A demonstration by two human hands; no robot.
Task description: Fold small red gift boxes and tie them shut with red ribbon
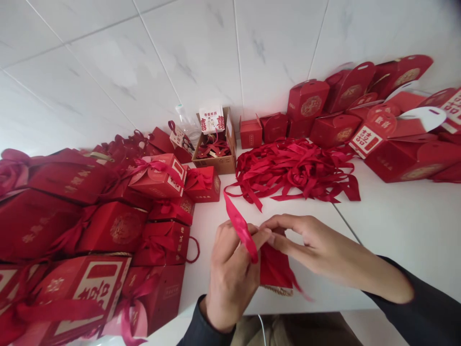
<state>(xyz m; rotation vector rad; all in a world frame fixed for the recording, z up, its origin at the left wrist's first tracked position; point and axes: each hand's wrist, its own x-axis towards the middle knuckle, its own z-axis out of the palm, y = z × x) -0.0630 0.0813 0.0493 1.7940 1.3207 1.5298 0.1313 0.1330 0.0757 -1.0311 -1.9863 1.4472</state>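
A small red gift box (274, 266) with a gold trim along its bottom edge stands near the table's front edge. My left hand (232, 274) is closed at its top left, fingers pinched on a red ribbon (240, 226). One end of that ribbon curls up and over the left fingers; another strand hangs down the box's right side. From the right, my right hand (306, 242) meets the left fingertips above the box, thumb and forefinger pinched together on the ribbon. The fingers hide the exact spot where the ribbon is gripped.
A heap of loose red ribbons (298, 170) lies beyond my hands. Ribbon-tied red boxes (115, 228) are stacked at left, and more red boxes (399, 154) at right. A cardboard box (216, 163) of small tags and a clear bottle (185, 122) stand by the tiled wall.
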